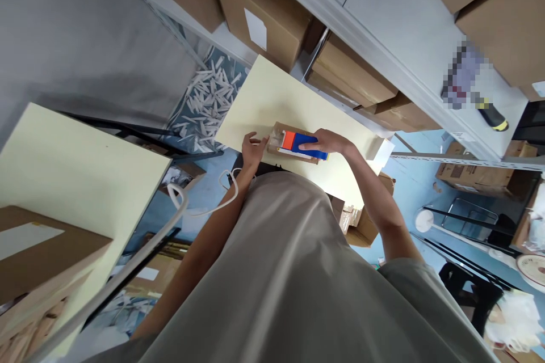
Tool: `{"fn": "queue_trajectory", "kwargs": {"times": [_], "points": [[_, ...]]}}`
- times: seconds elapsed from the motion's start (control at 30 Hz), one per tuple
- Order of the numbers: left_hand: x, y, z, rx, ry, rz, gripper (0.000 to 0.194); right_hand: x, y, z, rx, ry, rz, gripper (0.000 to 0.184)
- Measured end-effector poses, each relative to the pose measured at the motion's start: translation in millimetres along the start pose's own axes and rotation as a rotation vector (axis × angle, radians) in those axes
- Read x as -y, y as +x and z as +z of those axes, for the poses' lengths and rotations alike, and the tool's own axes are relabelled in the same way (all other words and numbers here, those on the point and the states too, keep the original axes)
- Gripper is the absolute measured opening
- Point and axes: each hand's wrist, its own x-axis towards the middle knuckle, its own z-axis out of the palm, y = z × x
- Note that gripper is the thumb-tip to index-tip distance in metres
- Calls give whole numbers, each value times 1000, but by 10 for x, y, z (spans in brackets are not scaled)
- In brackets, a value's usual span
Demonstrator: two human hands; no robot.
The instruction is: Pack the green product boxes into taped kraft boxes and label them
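A small brown cardboard tray point(279, 135) lies on a pale yellow table point(272, 96). In it sits a blue, orange and white box point(304, 144). My right hand point(330, 140) rests on the right end of that box, fingers curled over it. My left hand point(254, 147) touches the left end of the tray with its fingers apart, at the table's near edge.
Grey metal shelves point(383, 28) hold several brown cartons point(259, 5) behind the table. A second pale table point(72, 164) with a carton point(38, 261) stands at left. White scraps point(208, 96) litter the blue floor. A white cable point(183, 204) hangs by my left arm. A black stool point(472, 289) is at right.
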Motion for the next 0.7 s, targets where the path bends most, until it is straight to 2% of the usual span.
{"fn": "queue_trajectory", "kwargs": {"times": [0.07,0.17,0.37,0.47,0.57,0.7], "points": [[-59,-35,-8,4,35,55,39,5,4,9,-7,-6,3,66],[-159,-84,19,67,43,53,34,30,26,30,0,0,28,67],[-265,-119,38,13,83,70,22,50,-12,19,16,-15,56,72],[-283,-126,26,13,103,106,20,-119,-215,-45,71,50,100,77],[-296,-129,28,19,129,122,22,-411,-545,-137,147,148,152,83],[-318,-120,34,31,153,124,23,-772,-994,-277,170,158,248,85]]}}
